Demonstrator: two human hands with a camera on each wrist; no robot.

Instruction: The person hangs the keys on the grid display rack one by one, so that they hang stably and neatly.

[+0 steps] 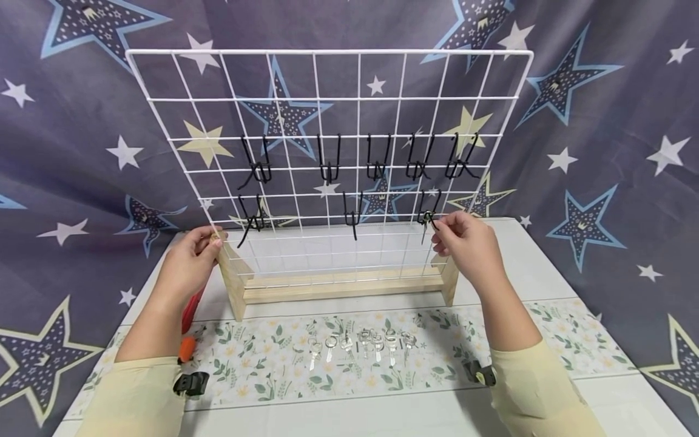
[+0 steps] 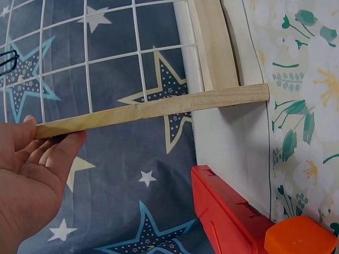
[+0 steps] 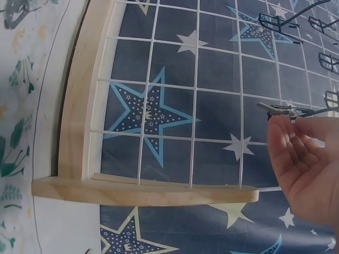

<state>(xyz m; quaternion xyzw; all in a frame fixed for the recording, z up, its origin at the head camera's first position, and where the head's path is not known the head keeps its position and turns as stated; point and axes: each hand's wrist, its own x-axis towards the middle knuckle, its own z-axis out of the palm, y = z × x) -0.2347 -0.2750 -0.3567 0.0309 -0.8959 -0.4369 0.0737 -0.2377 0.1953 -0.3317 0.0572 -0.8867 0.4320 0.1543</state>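
Both curled, our left hand (image 1: 188, 264) pinches the wooden upright (image 1: 232, 279) at the left of the grid (image 1: 358, 98), and our right hand (image 1: 472, 249) seems to pinch, at the grid's lower-right hook (image 1: 428, 216), the key (image 1: 424, 231), which we judge light, stiff, slippery, best held by its head.

Eight black hooks (image 1: 329, 177), seven tabletop keys (image 1: 391, 352), one wire grid (image 1: 358, 98), two hands (image 1: 472, 247)

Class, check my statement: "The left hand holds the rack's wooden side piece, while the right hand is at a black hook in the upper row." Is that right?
Not quite: the right hand is at a black hook in the lower row, as the head view shows. The left hand does hold the wooden side piece.
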